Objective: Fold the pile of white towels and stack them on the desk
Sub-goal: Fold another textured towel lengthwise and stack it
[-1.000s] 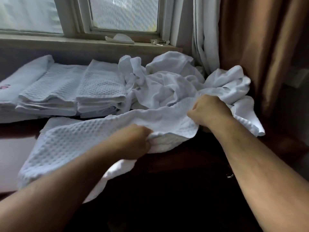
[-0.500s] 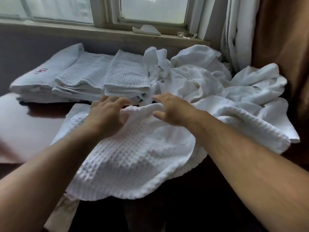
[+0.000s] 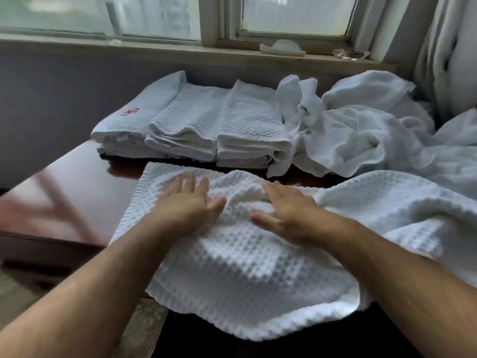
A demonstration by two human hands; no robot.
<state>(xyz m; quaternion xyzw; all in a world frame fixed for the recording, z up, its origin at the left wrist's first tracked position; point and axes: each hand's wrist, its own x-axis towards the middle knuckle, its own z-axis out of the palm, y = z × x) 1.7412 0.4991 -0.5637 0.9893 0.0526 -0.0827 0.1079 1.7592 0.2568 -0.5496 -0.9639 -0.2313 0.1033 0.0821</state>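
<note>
A white waffle-weave towel (image 3: 247,275) lies spread over the dark desk (image 3: 77,192) in front of me, its near edge hanging over the desk front. My left hand (image 3: 188,202) rests flat on its upper left part with fingers apart. My right hand (image 3: 286,210) lies flat beside it, palm down. The cloth is bunched between the two hands. Behind, folded white towels (image 3: 206,125) stand in three side-by-side stacks. A rumpled pile of unfolded white towels (image 3: 361,135) fills the back right.
A window sill (image 3: 180,52) runs along the wall behind the desk, with a small white object (image 3: 284,46) on it. A white curtain (image 3: 449,55) hangs at the right. The desk's left edge drops to the floor (image 3: 15,293).
Both hands let go of the towel's edge, then moved onto its top and now press flat on it. The towel lies flatter on the desk. My view shifted right and closer.
</note>
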